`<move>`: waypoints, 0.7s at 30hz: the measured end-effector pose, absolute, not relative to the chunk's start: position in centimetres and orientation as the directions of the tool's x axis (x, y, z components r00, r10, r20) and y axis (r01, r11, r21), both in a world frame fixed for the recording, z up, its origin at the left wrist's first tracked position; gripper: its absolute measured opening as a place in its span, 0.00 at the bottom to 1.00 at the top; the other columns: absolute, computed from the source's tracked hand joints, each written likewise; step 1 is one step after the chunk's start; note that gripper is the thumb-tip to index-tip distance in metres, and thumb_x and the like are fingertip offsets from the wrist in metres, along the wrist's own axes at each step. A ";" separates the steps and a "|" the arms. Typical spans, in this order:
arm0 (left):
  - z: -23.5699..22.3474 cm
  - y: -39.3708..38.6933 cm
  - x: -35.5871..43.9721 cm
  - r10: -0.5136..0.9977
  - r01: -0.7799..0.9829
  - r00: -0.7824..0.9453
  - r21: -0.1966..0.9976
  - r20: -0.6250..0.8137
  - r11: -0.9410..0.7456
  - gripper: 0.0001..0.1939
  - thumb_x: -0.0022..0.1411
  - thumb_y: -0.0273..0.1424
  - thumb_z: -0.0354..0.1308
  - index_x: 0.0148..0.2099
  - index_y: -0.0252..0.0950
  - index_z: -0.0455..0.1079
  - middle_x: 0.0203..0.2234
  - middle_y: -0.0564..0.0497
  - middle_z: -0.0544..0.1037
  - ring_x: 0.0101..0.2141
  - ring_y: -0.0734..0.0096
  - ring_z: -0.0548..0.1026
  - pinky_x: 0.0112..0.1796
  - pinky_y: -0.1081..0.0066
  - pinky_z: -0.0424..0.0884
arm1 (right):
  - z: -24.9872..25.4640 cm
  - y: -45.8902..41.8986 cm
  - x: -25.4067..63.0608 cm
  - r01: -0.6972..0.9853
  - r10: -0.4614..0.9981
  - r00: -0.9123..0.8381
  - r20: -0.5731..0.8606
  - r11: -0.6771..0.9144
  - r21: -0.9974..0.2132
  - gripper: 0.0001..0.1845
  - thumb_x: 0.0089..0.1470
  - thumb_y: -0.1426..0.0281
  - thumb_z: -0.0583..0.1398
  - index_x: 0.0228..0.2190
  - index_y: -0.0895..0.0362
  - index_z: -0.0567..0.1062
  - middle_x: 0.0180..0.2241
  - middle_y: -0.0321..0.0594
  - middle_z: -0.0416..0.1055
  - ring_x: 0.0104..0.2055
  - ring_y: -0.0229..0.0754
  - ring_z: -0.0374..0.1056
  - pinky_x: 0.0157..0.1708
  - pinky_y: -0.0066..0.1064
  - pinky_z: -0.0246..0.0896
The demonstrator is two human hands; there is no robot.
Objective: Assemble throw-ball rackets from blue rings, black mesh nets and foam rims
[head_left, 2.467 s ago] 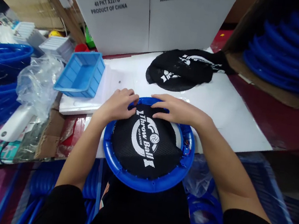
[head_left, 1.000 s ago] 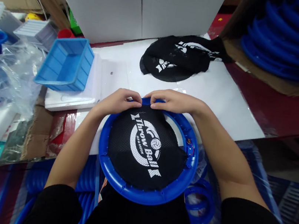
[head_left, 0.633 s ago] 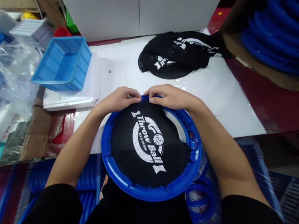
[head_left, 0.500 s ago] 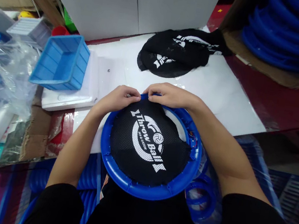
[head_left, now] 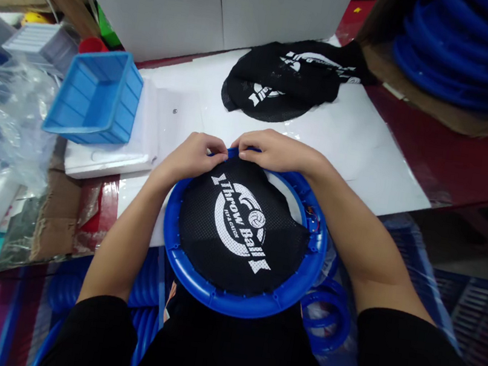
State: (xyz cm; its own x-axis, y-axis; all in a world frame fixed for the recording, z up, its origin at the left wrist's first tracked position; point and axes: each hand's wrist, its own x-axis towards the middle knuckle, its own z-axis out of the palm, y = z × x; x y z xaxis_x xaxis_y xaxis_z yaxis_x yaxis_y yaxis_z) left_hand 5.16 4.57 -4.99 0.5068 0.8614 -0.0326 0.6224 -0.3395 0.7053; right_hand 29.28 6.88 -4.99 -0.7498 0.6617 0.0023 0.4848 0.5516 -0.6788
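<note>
A blue plastic ring (head_left: 191, 288) rests at the table's front edge and partly over my lap. Across it lies a black mesh disc (head_left: 195, 218) printed "Throw Ball". The mesh reaches the rim along the left and near sides; at the upper right a gap bares the ring's inner edge. My left hand (head_left: 197, 154) pinches the mesh edge at the far rim. Close beside it, my right hand (head_left: 270, 149) is closed on the same edge, fingertips curled over the rim. Small wired electronics (head_left: 313, 219) sit in the ring's right side.
More black mesh discs (head_left: 286, 82) lie beyond the ring. A blue bin (head_left: 96, 97) stands left on white foam, beside a clear plastic bag (head_left: 13, 118). Blue rings (head_left: 469, 54) are stacked at the back right. A large white carton (head_left: 215, 7) closes off the back.
The whole view has shifted slightly, so things sit a little higher and further left. Both hands keep their places at the far rim; the mesh looks much the same.
</note>
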 end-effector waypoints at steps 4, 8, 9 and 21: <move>-5.1 4.7 4.6 0.837 0.590 0.547 0.707 0.005 -0.390 0.10 0.64 0.32 0.59 0.39 0.35 0.81 0.33 0.48 0.84 0.36 0.66 0.79 0.44 0.65 0.75 | -5.1 6.4 28.7 0.538 0.696 -0.717 0.025 0.576 -0.616 0.11 0.62 0.71 0.57 0.38 0.55 0.81 0.47 0.47 0.81 0.49 0.50 0.73 0.53 0.41 0.65; -4.7 4.7 3.9 0.767 0.537 0.641 0.692 0.036 -0.482 0.12 0.69 0.35 0.57 0.47 0.37 0.80 0.42 0.47 0.84 0.41 0.65 0.79 0.45 0.65 0.75 | -5.5 6.3 28.4 0.561 0.717 -0.696 0.045 0.582 -0.589 0.09 0.60 0.73 0.57 0.35 0.56 0.79 0.42 0.46 0.80 0.44 0.47 0.72 0.48 0.39 0.65; -4.7 4.6 3.9 0.749 0.525 0.661 0.682 0.050 -0.509 0.13 0.71 0.37 0.56 0.48 0.37 0.80 0.43 0.47 0.84 0.42 0.64 0.79 0.46 0.64 0.75 | -5.5 6.4 28.5 0.568 0.724 -0.688 0.051 0.581 -0.583 0.08 0.59 0.73 0.57 0.34 0.56 0.78 0.40 0.46 0.79 0.43 0.47 0.72 0.47 0.38 0.64; -4.7 3.6 4.3 0.821 0.804 0.564 0.168 0.086 -0.570 0.11 0.74 0.34 0.54 0.43 0.37 0.77 0.40 0.43 0.79 0.42 0.55 0.76 0.39 0.62 0.70 | -3.8 6.3 31.2 0.439 0.685 -0.721 0.103 0.567 -0.697 0.16 0.65 0.56 0.60 0.32 0.54 0.78 0.58 0.47 0.76 0.59 0.55 0.71 0.63 0.50 0.63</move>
State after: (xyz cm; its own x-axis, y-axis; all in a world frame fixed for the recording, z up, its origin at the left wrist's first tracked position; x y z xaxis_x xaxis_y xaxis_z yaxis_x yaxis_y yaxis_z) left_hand 4.33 3.59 -4.75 0.5638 0.8214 0.0859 0.8044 -0.5698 0.1681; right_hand 31.19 6.31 -3.81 -0.7215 0.6848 0.1028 0.4391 0.5672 -0.6968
